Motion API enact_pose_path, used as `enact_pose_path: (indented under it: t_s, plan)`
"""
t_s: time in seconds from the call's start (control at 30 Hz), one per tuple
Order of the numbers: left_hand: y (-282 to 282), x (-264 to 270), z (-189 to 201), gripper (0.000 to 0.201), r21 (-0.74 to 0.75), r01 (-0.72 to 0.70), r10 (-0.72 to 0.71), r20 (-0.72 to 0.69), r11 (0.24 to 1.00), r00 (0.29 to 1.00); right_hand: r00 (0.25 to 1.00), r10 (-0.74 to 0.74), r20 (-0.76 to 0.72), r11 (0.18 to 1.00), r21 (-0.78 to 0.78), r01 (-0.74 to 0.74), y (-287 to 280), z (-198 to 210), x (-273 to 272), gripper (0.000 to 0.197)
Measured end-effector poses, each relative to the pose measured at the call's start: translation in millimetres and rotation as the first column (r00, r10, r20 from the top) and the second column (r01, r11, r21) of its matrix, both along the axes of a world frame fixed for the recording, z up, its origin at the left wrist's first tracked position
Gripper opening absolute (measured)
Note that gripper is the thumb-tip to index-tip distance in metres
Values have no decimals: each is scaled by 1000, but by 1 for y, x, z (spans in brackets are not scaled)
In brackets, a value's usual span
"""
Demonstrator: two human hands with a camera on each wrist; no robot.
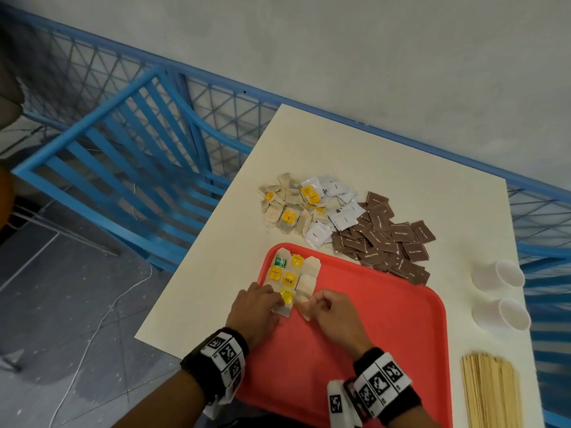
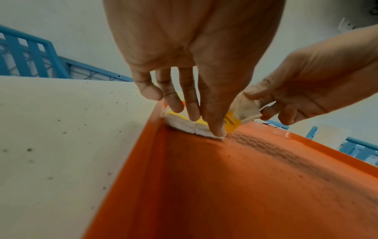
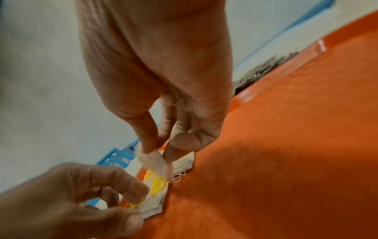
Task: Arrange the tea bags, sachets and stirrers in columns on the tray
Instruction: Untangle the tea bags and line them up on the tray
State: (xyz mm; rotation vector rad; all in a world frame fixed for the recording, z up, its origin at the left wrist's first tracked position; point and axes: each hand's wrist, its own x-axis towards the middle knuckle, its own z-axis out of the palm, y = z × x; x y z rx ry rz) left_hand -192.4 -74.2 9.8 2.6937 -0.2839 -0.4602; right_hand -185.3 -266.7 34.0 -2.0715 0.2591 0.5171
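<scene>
The red tray [image 1: 355,350] lies on the near part of the table. Tea bags [image 1: 289,274] with yellow tags lie in columns at its far left corner. My left hand [image 1: 276,299] presses down with straight fingers on the nearest tea bag [image 2: 204,133] beside the tray's left rim. My right hand [image 1: 318,299] pinches a plain tea bag [image 3: 151,160] between thumb and forefinger, holding it just above the tray at the near end of the adjacent column. Loose tea bags [image 1: 290,208], white sachets [image 1: 343,216] and brown sachets [image 1: 389,242] lie in piles beyond the tray. Wooden stirrers [image 1: 491,393] lie in a bundle to its right.
Two white paper cups [image 1: 497,274] lie on their sides at the right edge of the cream table [image 1: 401,168]. A blue slatted chair [image 1: 123,168] and a blue mesh railing stand left of and behind the table. Most of the tray's floor is bare.
</scene>
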Motion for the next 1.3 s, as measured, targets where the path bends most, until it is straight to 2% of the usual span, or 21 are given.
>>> enact_pose_path:
  t_s: [0.03,0.1,0.17,0.23,0.3,0.4,0.47,0.6,0.7,0.8,0.83,0.87,0.93,0.97,1.0,1.03,1.07,1.13,1.17,1.2,1.3]
  plan:
    - [0,-2,-2,36,-37,-5,5,-8,999,1000,999,46,23,999,-27,-45,-1,2,-2,17]
    - [1,-5,-1,56,-242,-87,72,-68,966,995,996,86,19,996,21,-86,-4,4,-8,14]
    - [4,-9,10,77,-515,-246,114,-274,821,955,997,78,-6,978,193,-76,-8,11,-12,9]
    - [5,-11,21,74,-666,-380,43,-463,641,885,998,53,-23,943,330,-43,-12,18,-14,12]
    - [2,-12,27,52,-695,-423,34,-499,582,866,999,26,-30,928,373,-13,-14,19,-14,13]
    - [-3,-12,28,22,-670,-447,155,-449,593,880,999,15,-37,915,404,1,-14,21,-16,14]
    - [-3,-13,28,11,-680,-453,171,-441,577,881,1000,17,-6,915,403,-13,-16,25,-17,11]
    - [-1,-12,44,10,-705,-436,64,-488,559,871,991,27,131,935,348,-71,-24,43,-13,7]
    - [0,-12,61,16,-722,-482,-73,-588,496,805,977,71,200,949,289,-128,-33,58,-7,11]
    - [4,-15,70,23,-715,-558,-173,-667,421,725,904,306,299,950,-37,-310,-41,66,-6,18]
    - [4,-14,73,29,-707,-575,-172,-680,412,713,845,426,323,905,-162,-394,-43,68,-7,14]
    - [5,-13,75,38,-703,-547,-131,-660,454,739,786,526,323,849,-251,-465,-44,70,-9,11]
    - [4,-10,76,63,-657,-362,-23,-500,661,866,706,637,310,766,-352,-537,-45,78,-14,21]
    - [0,-10,78,76,-628,-251,-37,-409,736,912,669,669,324,737,-399,-545,-44,84,-16,22]
    - [-7,-9,82,87,-625,-149,-102,-347,767,932,620,695,364,714,-450,-536,-42,93,-18,20]
    - [-15,-9,83,89,-650,-79,-182,-324,756,928,562,715,416,697,-497,-518,-40,104,-20,17]
    - [-24,-10,84,81,-688,-32,-259,-315,725,913,504,721,475,692,-528,-491,-39,111,-22,14]
    - [-35,-11,88,41,-734,19,-353,-303,679,885,435,709,555,705,-565,-427,-42,121,-20,14]
    - [-36,-12,90,18,-752,17,-364,-299,659,882,432,701,568,713,-582,-391,-48,122,-16,17]
    - [-33,-13,92,10,-767,-18,-359,-320,641,877,440,697,566,714,-602,-356,-56,120,-11,18]
    - [-9,-14,101,25,-764,-134,-304,-402,631,864,515,692,505,692,-668,-274,-86,105,-3,12]
